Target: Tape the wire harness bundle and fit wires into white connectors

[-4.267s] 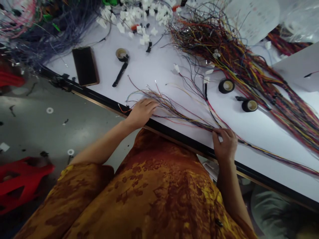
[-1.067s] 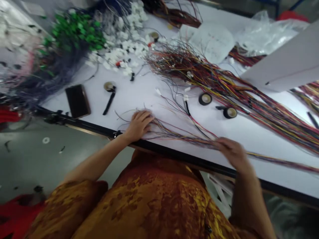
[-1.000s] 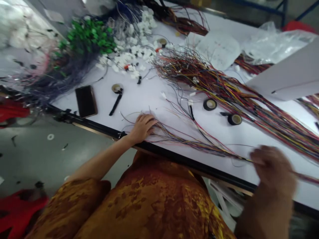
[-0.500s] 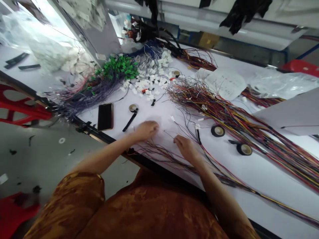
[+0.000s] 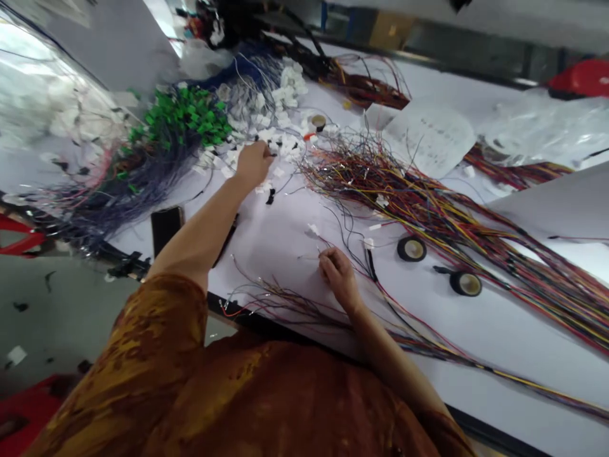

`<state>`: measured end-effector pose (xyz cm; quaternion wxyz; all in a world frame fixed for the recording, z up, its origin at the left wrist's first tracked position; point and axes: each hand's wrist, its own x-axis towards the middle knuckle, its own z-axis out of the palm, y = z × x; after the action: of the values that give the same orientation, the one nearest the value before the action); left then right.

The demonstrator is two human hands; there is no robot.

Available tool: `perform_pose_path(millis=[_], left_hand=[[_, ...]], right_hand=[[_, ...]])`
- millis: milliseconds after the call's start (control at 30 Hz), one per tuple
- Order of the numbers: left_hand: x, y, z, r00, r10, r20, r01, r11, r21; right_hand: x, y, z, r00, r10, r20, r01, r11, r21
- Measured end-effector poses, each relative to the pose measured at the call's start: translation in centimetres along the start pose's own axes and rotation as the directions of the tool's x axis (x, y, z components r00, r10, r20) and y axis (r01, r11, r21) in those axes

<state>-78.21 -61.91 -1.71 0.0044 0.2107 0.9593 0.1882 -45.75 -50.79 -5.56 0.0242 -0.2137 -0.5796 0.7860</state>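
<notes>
My left hand (image 5: pixel 254 164) is stretched out over the pile of small white connectors (image 5: pixel 290 149). Its fingers are bent together among them, and what they pinch, if anything, is hidden. Nearer to me, my right hand (image 5: pixel 337 274) is closed with thumb and fingertips on a thin wire, whose end (image 5: pixel 304 257) sticks out to the left. Below that hand a loose bundle of thin coloured wires (image 5: pixel 285 298) lies along the table's front edge. A white connector on leads (image 5: pixel 313 230) lies just beyond my right fingers, and another white connector (image 5: pixel 368 243) with black tape is to the right.
Two rolls of black tape (image 5: pixel 412 249) (image 5: pixel 466 284) lie at right, by a thick wire bundle (image 5: pixel 438 216). Green connectors (image 5: pixel 188 114) on purple wires are heaped at left. A phone (image 5: pixel 166 227) lies partly behind my left forearm. A plastic bag (image 5: pixel 547 127) is at back right.
My left hand has moved away from my right hand, forward and left to the white connectors. My right hand stays near its place with the wire. The view has shifted slightly.
</notes>
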Motion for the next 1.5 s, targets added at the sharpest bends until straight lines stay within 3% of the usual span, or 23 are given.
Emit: perform_pose_path(millis=[67,167,267,367,467,600,767,867,1167,1500], left_hand=[[-4.0,0.5,-0.5,0.997,0.064,0.040,-0.052,0.967,-0.251],[-12.2,2.3,-1.0,0.956,0.179,0.234,0.014,0.767,-0.642],[-19.0,3.8,-0.3,0.920,0.204,0.335,0.147,0.612,-0.777],[-22.4,4.4,1.3,0.928,0.174,0.330,0.178,0.570,-0.802],[-23.4,4.6,2.6,0.949,0.148,0.279,0.157,0.544,-0.824],[-23.7,4.9,3.1,0.959,0.098,0.266,0.189,0.479,-0.857],[-23.5,4.6,2.8,0.921,0.155,0.359,0.298,0.314,-0.901],[-23.4,4.3,2.8,0.905,0.170,0.391,0.339,0.267,-0.902],[-23.4,4.0,3.5,0.878,0.057,0.475,0.469,0.095,-0.878],[-23.3,3.6,3.9,0.894,0.007,0.449,0.448,0.038,-0.893]], right_hand=[[0.1,-0.2,0.0,1.000,0.019,-0.020,-0.018,0.998,0.058],[0.1,-0.3,0.1,0.999,-0.023,-0.031,0.025,0.997,0.068],[-0.2,-0.2,0.3,0.998,-0.057,-0.037,0.058,0.998,0.013],[-0.4,0.1,0.5,0.996,-0.075,-0.038,0.073,0.997,-0.037],[-0.5,0.3,0.6,0.995,-0.093,-0.026,0.091,0.993,-0.070],[-0.5,0.2,0.9,0.991,-0.130,-0.022,0.125,0.978,-0.169],[-0.5,0.3,0.9,0.991,-0.131,-0.025,0.122,0.966,-0.229],[-0.5,0.7,0.8,0.988,-0.151,-0.006,0.146,0.960,-0.240],[-0.8,1.3,0.8,0.957,-0.289,0.023,0.277,0.889,-0.365],[-1.1,1.4,0.7,0.957,-0.289,0.009,0.277,0.905,-0.322]])
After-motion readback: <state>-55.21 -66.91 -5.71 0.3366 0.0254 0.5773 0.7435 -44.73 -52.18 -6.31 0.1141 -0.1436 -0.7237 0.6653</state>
